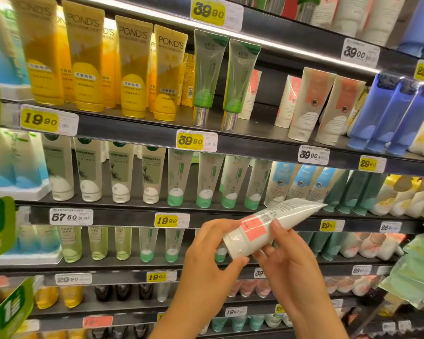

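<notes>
Two hands share one item; we log the head view, the only one we have.

Left hand (211, 255): clasps the cap end of the white tube (287, 214), with the fingers curled over the top and the thumb tucked beneath the cap.

Right hand (287, 260): grips the same tube just beside the left. The thumb lies along the pink label (253, 228) and the fingers wrap underneath.

Tube position: we see it held in the air in front of the shelving and clear of every shelf. It is tilted, cap end low and towards the left, crimped end high and towards the right. Its printed back faces the camera, but we cannot read the text.

Surroundings: the yellow POND'S tubes (132, 69) stand caps down on the upper shelf, with two green tubes (207, 77) on silver caps just beside them. Further right are white-and-pink tubes (306, 104), then blue tubes (387, 113). Yellow price tags on the shelf edges read 19.90 (39, 119) and 39.90 (190, 141). The rows below hold pale green and white tubes (176, 177), some of them hidden behind the hands.
</notes>
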